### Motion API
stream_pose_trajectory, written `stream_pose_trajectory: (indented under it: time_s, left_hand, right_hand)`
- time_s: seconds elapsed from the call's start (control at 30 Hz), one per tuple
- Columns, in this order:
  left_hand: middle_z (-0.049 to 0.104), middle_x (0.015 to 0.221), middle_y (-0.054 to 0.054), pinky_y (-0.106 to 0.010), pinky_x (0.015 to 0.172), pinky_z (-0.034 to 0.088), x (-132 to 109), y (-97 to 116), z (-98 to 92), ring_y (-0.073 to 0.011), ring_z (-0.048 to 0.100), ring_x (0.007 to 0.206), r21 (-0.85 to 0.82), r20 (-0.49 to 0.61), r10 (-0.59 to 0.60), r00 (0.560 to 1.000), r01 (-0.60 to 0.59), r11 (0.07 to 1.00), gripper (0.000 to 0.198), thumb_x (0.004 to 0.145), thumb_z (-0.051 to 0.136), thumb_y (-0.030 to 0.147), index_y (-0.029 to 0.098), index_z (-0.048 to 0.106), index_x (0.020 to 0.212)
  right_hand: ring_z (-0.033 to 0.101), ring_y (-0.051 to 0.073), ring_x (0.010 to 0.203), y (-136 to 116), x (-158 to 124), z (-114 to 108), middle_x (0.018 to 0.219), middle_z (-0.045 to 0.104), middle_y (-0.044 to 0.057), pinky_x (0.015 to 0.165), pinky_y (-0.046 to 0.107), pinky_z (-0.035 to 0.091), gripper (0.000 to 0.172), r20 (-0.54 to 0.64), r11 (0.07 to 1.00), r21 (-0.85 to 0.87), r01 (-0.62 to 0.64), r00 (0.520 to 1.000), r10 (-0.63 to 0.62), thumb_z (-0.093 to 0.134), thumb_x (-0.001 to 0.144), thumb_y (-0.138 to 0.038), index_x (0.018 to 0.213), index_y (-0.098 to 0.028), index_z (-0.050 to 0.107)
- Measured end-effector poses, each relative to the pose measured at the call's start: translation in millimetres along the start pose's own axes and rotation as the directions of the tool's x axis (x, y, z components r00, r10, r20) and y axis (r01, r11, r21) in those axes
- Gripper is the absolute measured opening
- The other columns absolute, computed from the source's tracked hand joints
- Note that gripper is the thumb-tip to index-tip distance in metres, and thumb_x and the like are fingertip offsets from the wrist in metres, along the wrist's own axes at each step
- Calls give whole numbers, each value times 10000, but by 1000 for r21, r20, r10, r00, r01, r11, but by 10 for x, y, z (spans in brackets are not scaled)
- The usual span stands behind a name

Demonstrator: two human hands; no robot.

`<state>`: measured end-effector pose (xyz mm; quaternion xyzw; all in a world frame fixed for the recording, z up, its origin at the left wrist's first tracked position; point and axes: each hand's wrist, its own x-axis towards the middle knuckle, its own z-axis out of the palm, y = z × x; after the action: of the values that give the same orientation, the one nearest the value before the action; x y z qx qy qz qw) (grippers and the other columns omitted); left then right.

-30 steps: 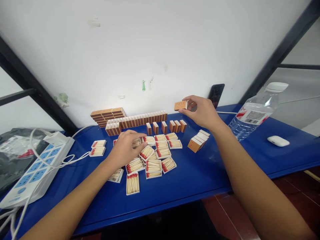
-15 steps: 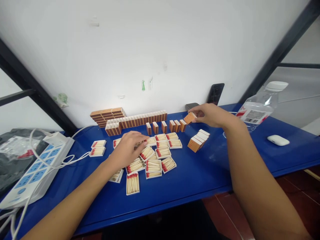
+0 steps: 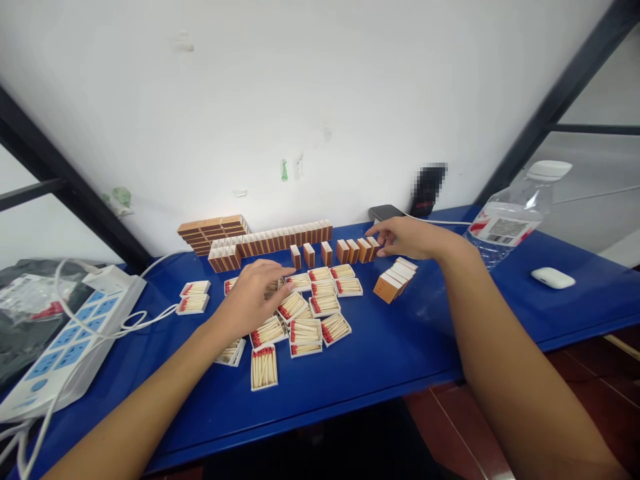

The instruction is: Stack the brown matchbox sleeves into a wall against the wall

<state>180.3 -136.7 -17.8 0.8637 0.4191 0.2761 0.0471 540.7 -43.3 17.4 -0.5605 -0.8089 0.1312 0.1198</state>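
Left of the water bottle (image 3: 505, 223), the right hand (image 3: 407, 238) has its grip parted about as wide as the end matchbox (image 3: 374, 249), thumb and fingertips around it; whether they press it cannot be told. That box stands upright on the blue counter (image 3: 395, 350). Well left of the bottle, the left hand (image 3: 257, 290) rests over match trays (image 3: 305, 331), its grip half open, thumb apart from the fingers; any hold underneath is hidden.
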Motion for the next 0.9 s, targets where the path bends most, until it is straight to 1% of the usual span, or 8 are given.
stream_pose_trajectory:
  time_s: [0.1,0.2,0.33,0.47,0.6,0.67,0.77,0.9]
  left_hand:
    - [750,1199,-93,-520,1028,513,-3,7,-10,-285,634,1205,-2,-9,1,1000,-1,1000,345,1004,576,424,245,726,1259]
    - [745,1210,-90,-513,1037,511,-5,11,-26,-276,633,1203,1,-32,11,999,-11,1000,341,1003,581,416,238,723,1257]
    - [749,1187,-89,-497,1032,516,-9,22,-73,-265,643,1173,15,-73,13,997,-12,1000,328,997,599,396,224,724,1247]
    - [754,1154,-89,-483,1016,525,-11,29,-120,-261,651,1148,21,-136,28,990,-26,999,313,991,615,376,206,728,1229]
    - [754,1141,-83,-478,999,534,-10,16,-123,-259,654,1137,30,-158,55,986,-51,998,285,983,628,340,215,730,1219]
    - [757,1128,-81,-477,993,538,-10,11,-115,-257,659,1127,29,-170,68,983,-64,998,273,979,636,329,216,732,1208]
    - [762,1104,-83,-464,976,550,-12,27,-109,-250,669,1105,14,-210,93,973,-92,996,255,969,657,323,209,736,1183]
    - [764,1103,-67,-459,968,559,-25,114,-109,-243,682,1080,-16,-263,129,956,-138,990,346,920,731,350,239,703,1246]
  right_hand:
    - [715,253,859,60,-37,-56,996,774,77,722,367,564,509,-22,999,31,-29,999,30,791,753,-317,1253,-232,738]
    - [718,284,929,68,-220,-225,1056,773,93,770,405,579,496,-19,997,72,-32,999,33,780,777,-475,1213,-240,754]
    - [673,340,1148,-69,-620,-418,1252,735,60,960,479,555,533,45,983,148,110,992,-118,766,769,-607,1224,-330,758]
    - [582,397,1312,-190,-804,-289,1388,670,37,1083,530,493,663,133,961,157,226,960,-248,837,689,-569,1319,-399,716]
    - [491,405,1413,-162,-721,-73,1469,609,27,1116,547,459,517,163,960,121,251,949,-268,834,708,-519,1205,-395,768]
    - [506,398,1399,-146,-681,-60,1457,616,30,1106,541,467,443,149,957,125,261,949,-278,831,720,-517,1140,-381,791]
    - [583,371,1313,-224,-658,-161,1387,661,43,1072,521,493,458,73,936,183,300,946,-317,836,727,-539,1150,-371,789]
    - [681,299,1104,-613,-560,-209,1239,731,63,946,466,560,476,-74,846,404,347,935,-348,810,787,-510,1221,-323,757]
